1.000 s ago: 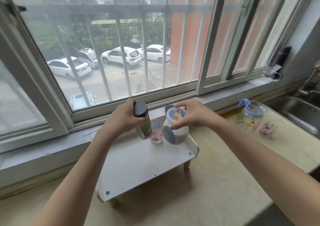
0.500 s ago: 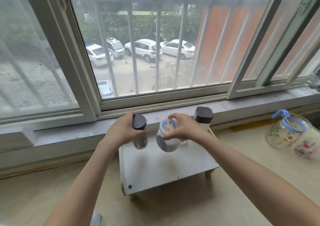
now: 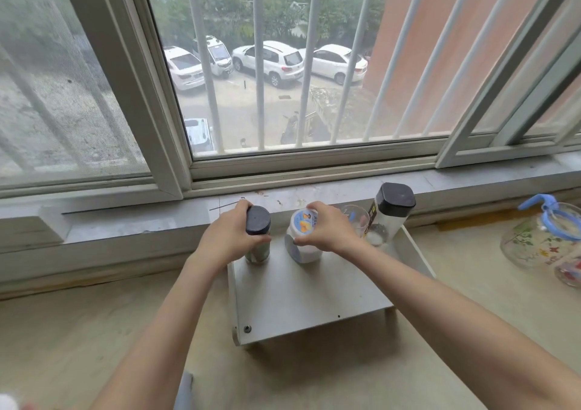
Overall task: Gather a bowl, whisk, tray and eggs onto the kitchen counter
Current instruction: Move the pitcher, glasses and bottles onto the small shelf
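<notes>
Tray stands on the counter, close to the sill, with jars along its far edge. The left hand is curled round a dark-lidded jar at the tray's far left. The right hand grips a white jar from above, fingers wrapped over its printed lid. Right of these stand a glass and a tall jar with a black cap. Farther right on the counter sits a pitcher with a blue lid. No bowl, whisk or eggs are in view. It seems only the tray is in place, probably being cleared, and the other three are still to gather.
</notes>
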`<state>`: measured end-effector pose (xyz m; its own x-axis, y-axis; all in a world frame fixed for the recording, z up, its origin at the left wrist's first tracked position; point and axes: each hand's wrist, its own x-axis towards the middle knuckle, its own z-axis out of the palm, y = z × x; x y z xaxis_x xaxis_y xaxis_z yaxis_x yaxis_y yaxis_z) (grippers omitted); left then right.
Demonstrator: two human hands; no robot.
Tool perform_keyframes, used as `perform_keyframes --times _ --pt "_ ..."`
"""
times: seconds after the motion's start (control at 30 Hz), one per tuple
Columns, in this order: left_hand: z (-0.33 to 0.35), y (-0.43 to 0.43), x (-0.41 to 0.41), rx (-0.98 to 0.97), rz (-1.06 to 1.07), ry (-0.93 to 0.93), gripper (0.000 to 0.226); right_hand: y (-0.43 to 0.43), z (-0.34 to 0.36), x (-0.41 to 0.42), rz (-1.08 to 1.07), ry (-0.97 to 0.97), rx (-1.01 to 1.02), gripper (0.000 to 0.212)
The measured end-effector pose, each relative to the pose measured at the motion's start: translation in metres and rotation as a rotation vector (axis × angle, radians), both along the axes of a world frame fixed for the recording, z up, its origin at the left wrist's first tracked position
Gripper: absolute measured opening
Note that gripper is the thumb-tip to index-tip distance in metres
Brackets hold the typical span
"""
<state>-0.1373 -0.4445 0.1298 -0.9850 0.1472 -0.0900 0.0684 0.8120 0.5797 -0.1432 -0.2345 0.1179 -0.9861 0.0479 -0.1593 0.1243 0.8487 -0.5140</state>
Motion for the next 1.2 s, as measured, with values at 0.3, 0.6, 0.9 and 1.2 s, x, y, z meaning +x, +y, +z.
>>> perform_keyframes --times 0.3,0.6,0.9,1.2 --pt "0.003 0.009 -0.003 -0.101 -0.01 -0.024 0.062 -0.004 0.005 0.004 0.057 -0.089 0.096 0.095" --pt "0.049 0.031 0.017 -0.213 -0.106 0.271 0.069 0.017 0.06 0.033 0.167 -0.073 0.217 0.064" --pt "0.102 0.103 0.073 -0.296 -0.298 0.44 0.05 0.081 0.123 0.116 0.143 0.081 0.306 0.061" --pt "0.12 0.225 0.125 -0.179 -0.595 0.579 0.047 0.182 0.159 0.215 -0.112 0.138 0.423 0.058"
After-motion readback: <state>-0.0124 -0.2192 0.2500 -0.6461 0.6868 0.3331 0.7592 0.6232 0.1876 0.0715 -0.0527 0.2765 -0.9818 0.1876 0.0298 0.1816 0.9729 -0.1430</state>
